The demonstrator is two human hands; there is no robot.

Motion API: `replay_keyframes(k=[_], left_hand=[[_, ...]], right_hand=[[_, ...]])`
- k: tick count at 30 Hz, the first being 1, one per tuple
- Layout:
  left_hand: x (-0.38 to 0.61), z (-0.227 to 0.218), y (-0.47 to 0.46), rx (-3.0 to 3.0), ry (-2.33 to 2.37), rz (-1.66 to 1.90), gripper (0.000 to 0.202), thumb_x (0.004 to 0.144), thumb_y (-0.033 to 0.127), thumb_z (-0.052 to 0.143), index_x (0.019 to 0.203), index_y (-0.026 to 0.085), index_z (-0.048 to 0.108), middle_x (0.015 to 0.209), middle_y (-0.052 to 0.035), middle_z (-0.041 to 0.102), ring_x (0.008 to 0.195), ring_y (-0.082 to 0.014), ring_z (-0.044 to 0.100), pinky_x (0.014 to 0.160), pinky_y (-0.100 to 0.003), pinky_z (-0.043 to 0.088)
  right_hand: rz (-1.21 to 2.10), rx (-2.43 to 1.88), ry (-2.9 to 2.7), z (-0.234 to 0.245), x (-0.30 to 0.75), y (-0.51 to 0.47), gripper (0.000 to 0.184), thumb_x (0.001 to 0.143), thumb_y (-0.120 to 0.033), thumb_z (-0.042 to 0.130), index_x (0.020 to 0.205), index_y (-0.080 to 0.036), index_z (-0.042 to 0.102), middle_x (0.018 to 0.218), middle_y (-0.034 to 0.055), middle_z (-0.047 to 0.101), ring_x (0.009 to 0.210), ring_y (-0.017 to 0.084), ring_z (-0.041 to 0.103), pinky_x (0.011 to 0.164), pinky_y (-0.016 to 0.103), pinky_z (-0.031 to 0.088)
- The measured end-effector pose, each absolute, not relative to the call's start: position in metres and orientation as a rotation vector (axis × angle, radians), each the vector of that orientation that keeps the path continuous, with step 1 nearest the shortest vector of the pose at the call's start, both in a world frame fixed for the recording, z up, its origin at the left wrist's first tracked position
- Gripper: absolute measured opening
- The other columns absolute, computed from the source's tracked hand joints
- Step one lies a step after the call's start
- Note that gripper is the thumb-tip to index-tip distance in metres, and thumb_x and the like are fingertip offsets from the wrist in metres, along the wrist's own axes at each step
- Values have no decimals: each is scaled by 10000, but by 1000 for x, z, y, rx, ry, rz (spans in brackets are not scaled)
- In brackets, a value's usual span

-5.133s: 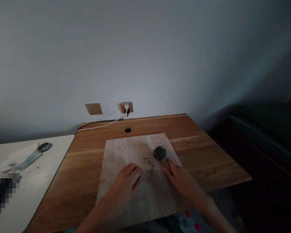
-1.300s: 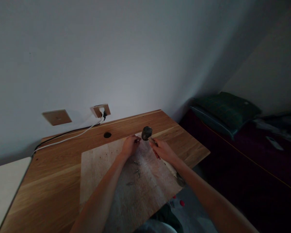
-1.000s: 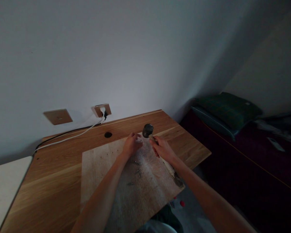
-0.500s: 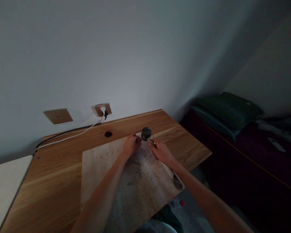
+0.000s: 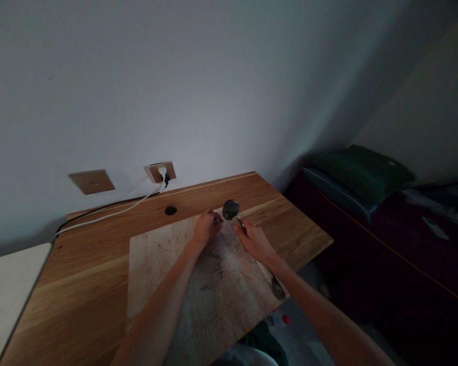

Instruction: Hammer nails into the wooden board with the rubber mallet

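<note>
A pale plywood board (image 5: 164,274) lies on a wooden desk (image 5: 80,284). My right hand (image 5: 254,240) grips the handle of a hammer whose dark head (image 5: 230,209) hangs just above the board's far edge. My left hand (image 5: 206,227) pinches a small nail (image 5: 218,219) upright on the board, right beside the hammer head. Several loose nails (image 5: 216,263) lie on the board below my hands.
A white cable (image 5: 110,213) runs along the desk's back edge to a wall socket (image 5: 160,172). A cable hole (image 5: 170,210) sits in the desk behind the board. A dark bed with a green pillow (image 5: 361,170) stands to the right. A white tabletop (image 5: 0,284) adjoins at left.
Five seconds ago both hands lay flat by the hammer and nails. Since then my right hand took the hammer and my left a nail; over the last second the head rose and dropped again.
</note>
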State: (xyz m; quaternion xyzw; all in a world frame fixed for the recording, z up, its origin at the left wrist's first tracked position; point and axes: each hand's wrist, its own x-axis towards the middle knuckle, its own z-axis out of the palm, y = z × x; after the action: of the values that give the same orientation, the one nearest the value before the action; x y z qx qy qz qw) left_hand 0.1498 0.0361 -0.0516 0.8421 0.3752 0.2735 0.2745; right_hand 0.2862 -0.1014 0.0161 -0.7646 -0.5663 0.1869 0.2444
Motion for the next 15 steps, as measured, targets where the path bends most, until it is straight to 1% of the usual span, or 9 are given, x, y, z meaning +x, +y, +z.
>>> replay_keyframes(k=[2, 6, 9, 11, 13, 15], left_hand=[[150, -52, 36, 2266, 1009, 735, 125, 807, 104, 733, 904, 166, 780, 935, -69, 695, 834, -181, 673, 797, -276, 519], [150, -52, 36, 2271, 997, 726, 157, 808, 67, 701, 894, 174, 777, 914, -59, 699, 826, -175, 671, 796, -276, 517], [149, -51, 36, 2276, 978, 717, 150, 813, 81, 701, 903, 174, 776, 916, -56, 703, 828, -171, 668, 795, -272, 513], [149, -50, 36, 2281, 972, 711, 149, 816, 81, 690, 897, 172, 777, 925, -62, 706, 834, -174, 668, 796, -273, 510], [149, -50, 36, 2286, 971, 704, 157, 816, 76, 679, 892, 172, 778, 922, -66, 708, 832, -178, 668, 795, -277, 508], [149, -50, 37, 2290, 970, 699, 157, 816, 76, 678, 888, 173, 779, 909, -65, 709, 825, -179, 667, 793, -279, 508]], right_hand=[[511, -2088, -1552, 15, 286, -100, 208, 1028, -293, 487, 1095, -187, 653, 786, 70, 732, 820, 243, 715, 679, 265, 390], [544, -2081, -1565, 18, 289, -100, 200, 1023, -302, 491, 1037, -199, 662, 656, 29, 691, 683, 215, 690, 623, 256, 385], [517, -2071, -1565, 19, 290, -101, 234, 1039, -307, 452, 1090, -188, 647, 761, 61, 731, 756, 223, 706, 643, 257, 392], [513, -2070, -1581, 18, 290, -100, 219, 1024, -301, 481, 1098, -183, 650, 817, 81, 744, 803, 239, 716, 654, 262, 391], [525, -2073, -1597, 17, 289, -100, 206, 1008, -302, 515, 1092, -182, 660, 797, 78, 742, 787, 247, 718, 646, 265, 386], [529, -2077, -1595, 15, 287, -99, 221, 1012, -309, 509, 1106, -178, 661, 776, 74, 739, 771, 249, 718, 639, 267, 384]])
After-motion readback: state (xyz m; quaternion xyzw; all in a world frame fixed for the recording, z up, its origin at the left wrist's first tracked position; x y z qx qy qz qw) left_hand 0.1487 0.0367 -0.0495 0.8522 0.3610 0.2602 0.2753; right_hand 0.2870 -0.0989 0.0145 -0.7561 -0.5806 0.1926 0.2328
